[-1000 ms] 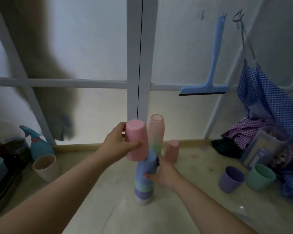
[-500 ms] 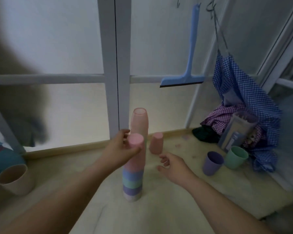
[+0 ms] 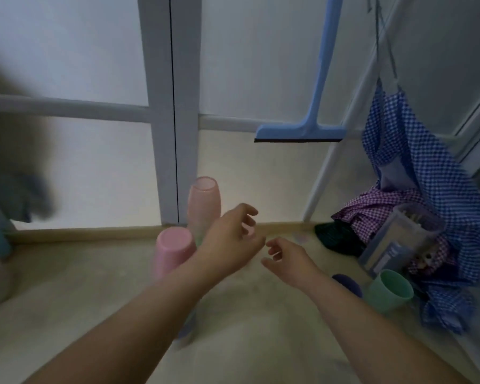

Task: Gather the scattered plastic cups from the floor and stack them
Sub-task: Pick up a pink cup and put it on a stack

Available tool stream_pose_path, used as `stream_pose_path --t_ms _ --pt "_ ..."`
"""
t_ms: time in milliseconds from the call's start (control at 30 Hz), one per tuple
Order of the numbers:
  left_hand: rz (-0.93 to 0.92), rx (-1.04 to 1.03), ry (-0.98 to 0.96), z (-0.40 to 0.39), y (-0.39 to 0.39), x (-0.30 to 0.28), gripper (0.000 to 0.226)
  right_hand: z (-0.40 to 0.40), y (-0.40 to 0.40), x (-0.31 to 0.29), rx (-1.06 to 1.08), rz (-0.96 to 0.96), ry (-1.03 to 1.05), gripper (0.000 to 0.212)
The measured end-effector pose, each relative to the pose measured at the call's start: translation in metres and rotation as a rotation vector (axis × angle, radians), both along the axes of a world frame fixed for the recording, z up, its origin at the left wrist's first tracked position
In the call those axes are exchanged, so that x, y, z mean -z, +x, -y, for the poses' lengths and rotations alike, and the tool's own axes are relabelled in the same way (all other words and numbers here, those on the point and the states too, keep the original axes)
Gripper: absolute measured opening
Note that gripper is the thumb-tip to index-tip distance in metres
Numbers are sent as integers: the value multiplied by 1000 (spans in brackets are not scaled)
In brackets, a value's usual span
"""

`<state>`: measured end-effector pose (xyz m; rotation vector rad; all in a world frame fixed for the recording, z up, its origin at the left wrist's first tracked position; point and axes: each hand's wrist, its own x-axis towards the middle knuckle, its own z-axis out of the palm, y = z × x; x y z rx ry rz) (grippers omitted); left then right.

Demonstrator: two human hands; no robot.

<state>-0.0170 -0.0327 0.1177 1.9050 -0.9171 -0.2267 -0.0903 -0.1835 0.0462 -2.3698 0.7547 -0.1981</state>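
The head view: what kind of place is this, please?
Probably a home utility corner or enclosed balcony. A blue squeegee hangs against the frosted glass panels, checked cloths hang and pile up in the corner, and plastic cups such as the green cup stand on the floor.

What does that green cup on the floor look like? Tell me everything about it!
The green cup is a pale mint colour, smooth and matte like plastic, with no handle. It stands upright on the floor with its open mouth up, and it looks empty. It is wider at the rim than at the base. It sits to the right, close beside a purple cup, just in front of a clear container and a pile of checked cloth. No hand touches it.
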Motion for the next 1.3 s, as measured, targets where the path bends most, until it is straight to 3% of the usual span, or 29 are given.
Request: stream_pose_path --t_ms 133,300,700,833,967,1000,1033,1167,1300 --pt "-55 -92 99 47 -4 39 38 57 -3 11 -100 -75 -48 44" --pt "-185 -205 189 83 2 77 19 109 -8 29 -153 -198 -35 50" --pt "-297 -427 284 69 6 113 39 104 99 53 -401 -202 -13 87" --pt "-283 -513 273 55 10 119 40 90 139 64 -442 -226 3 72" --pt "-268 -533 282 49 15 124 40 85 148 70 -448 -253 -9 11" --pt "-271 -529 288 49 15 125 40 84 146 67 -444 -244 -12 10" --pt "-276 -525 294 50 15 125 40 86 142 64 -446 -245 -18 12" --pt "-280 -452 313 62 11 126 40 95 120 36 -410 -203 0 53" --pt "-289 -371 314 84 4 124 39 108 83 2 -338 -194 13 66"
